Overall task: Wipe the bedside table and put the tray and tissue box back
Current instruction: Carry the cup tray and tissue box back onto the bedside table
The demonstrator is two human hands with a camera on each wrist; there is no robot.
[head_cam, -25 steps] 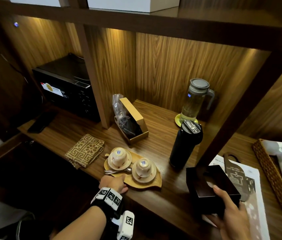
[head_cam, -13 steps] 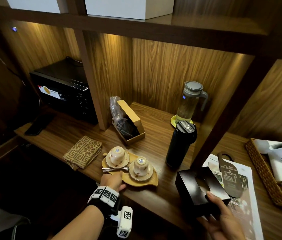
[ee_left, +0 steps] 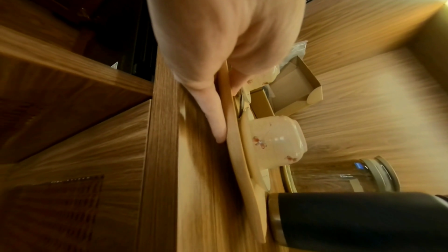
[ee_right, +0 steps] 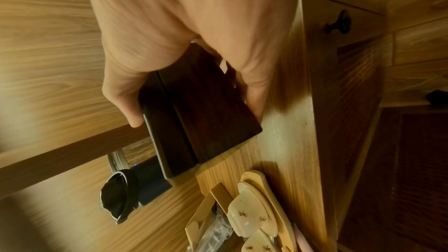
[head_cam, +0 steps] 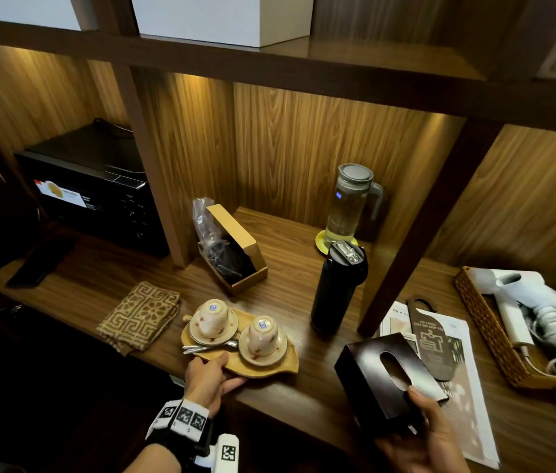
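Observation:
A leaf-shaped wooden tray with two upturned cups on saucers and spoons sits at the table's front edge. My left hand grips its near left rim, thumb on top and fingers under the tray. My right hand holds the dark wooden tissue box tilted above the table's front right, thumb on its top and fingers round its side. The tissue box is off the surface. A folded patterned cloth lies left of the tray.
A black flask and a glass jug stand behind the tray, beside a slanted shelf post. An open cardboard box lies further back. Papers with a door hanger and a wicker basket are at the right. A black appliance is at the left.
My right hand has lifted the tissue box off the papers and tilted it, carrying it slightly left. My left hand keeps its hold on the tray rim.

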